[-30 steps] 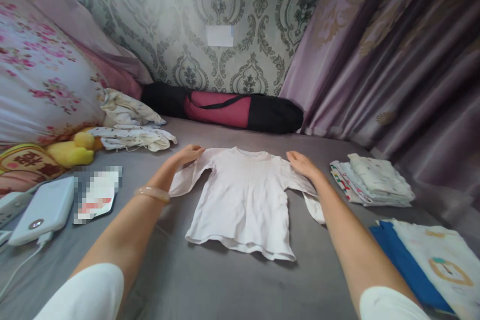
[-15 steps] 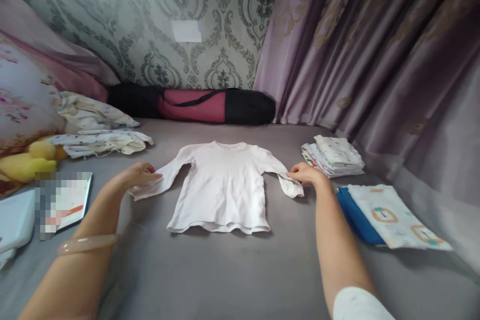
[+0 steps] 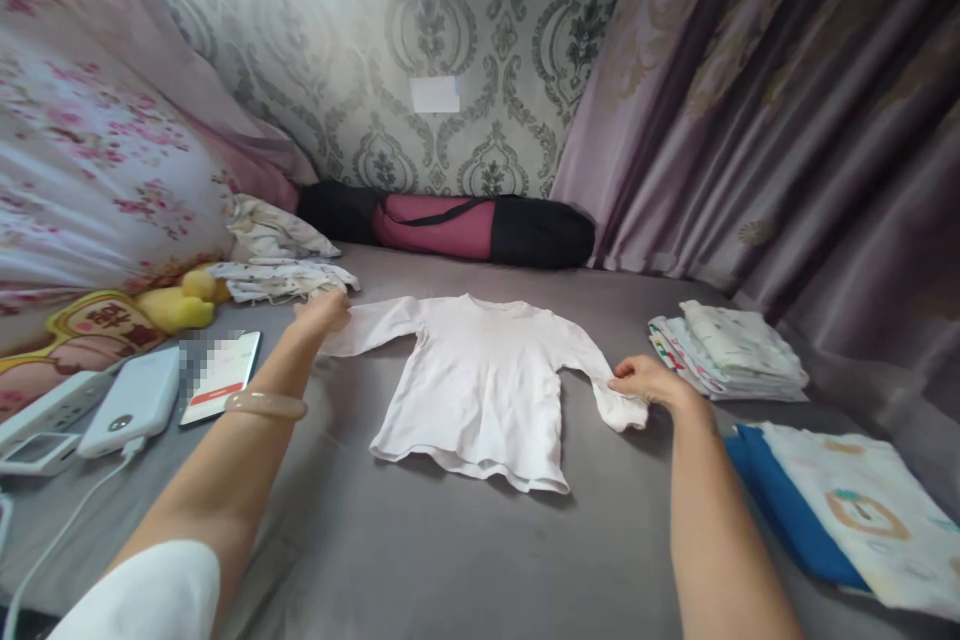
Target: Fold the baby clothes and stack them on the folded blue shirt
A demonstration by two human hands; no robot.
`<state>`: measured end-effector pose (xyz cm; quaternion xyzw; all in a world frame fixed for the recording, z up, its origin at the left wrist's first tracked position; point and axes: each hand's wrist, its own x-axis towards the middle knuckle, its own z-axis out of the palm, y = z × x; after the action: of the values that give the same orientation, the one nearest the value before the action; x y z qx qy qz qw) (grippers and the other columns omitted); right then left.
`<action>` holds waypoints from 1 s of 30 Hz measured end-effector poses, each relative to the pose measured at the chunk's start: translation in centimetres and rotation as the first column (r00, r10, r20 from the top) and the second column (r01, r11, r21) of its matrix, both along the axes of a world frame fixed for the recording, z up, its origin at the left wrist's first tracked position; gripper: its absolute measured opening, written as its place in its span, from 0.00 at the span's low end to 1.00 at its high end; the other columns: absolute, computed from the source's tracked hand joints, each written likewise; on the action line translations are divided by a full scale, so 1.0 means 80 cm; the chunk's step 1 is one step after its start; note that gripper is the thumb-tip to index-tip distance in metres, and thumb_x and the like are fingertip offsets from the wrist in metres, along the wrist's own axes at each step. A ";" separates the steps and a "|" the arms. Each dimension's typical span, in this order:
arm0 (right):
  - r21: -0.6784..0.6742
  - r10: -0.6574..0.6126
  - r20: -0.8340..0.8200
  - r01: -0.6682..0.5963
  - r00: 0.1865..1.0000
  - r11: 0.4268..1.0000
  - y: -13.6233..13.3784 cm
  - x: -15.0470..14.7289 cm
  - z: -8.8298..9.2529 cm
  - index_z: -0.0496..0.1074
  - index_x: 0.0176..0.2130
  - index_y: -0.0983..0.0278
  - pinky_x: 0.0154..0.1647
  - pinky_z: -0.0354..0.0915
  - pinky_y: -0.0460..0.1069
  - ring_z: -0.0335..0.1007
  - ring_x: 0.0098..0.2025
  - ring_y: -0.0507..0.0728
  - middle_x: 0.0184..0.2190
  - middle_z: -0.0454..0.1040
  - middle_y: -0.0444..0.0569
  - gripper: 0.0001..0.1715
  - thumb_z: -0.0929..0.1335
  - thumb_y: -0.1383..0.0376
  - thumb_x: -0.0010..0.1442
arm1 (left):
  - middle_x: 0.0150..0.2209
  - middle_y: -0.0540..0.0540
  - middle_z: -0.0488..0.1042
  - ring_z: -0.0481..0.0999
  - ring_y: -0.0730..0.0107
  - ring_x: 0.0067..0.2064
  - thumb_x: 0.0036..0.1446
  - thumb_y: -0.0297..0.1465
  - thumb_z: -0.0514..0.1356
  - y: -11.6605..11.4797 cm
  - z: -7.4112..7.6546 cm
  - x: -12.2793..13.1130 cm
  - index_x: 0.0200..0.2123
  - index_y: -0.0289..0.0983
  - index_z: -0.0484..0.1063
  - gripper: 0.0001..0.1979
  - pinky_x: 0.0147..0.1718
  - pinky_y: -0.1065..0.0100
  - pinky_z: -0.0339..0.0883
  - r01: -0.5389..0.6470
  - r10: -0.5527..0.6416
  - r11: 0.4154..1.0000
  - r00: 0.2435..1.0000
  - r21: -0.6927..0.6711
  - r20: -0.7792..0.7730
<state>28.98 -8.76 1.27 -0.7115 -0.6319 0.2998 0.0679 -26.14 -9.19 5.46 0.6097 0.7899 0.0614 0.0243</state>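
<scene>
A small white long-sleeved shirt (image 3: 480,380) lies flat, front up, on the grey bed sheet (image 3: 450,540). My left hand (image 3: 324,310) holds the end of its left sleeve, stretched out to the side. My right hand (image 3: 649,381) grips the cuff of the right sleeve, which hangs down beside the shirt body. A pale bangle (image 3: 265,405) circles my left wrist.
A stack of folded printed clothes (image 3: 731,350) lies at right, with a blue and cream printed cloth (image 3: 832,510) nearer. At left are crumpled garments (image 3: 281,278), a yellow plush toy (image 3: 176,303), a phone (image 3: 221,375) and a power bank (image 3: 131,402). A red-black bag (image 3: 465,225) lies along the wall.
My left hand has drawn the left sleeve outward and up, straightening it. My right hand keeps hold of the right cuff. The camera has swung back to the left.
</scene>
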 end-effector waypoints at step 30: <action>0.330 0.076 0.194 -0.138 0.978 0.934 -0.061 -0.065 0.054 0.76 0.36 0.63 0.37 0.60 0.48 0.72 0.36 0.57 0.34 0.76 0.51 0.12 0.63 0.67 0.59 | 0.60 0.35 0.63 0.67 0.52 0.58 0.58 0.47 0.55 -0.126 -0.073 0.114 0.59 0.39 0.63 0.29 0.56 0.55 0.61 0.488 -0.488 0.869 0.822 0.082 0.294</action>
<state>23.79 -13.67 5.63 -0.6770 -0.7159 0.1241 0.1174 -17.03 -19.24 -0.36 0.7743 0.5941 0.1478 0.1600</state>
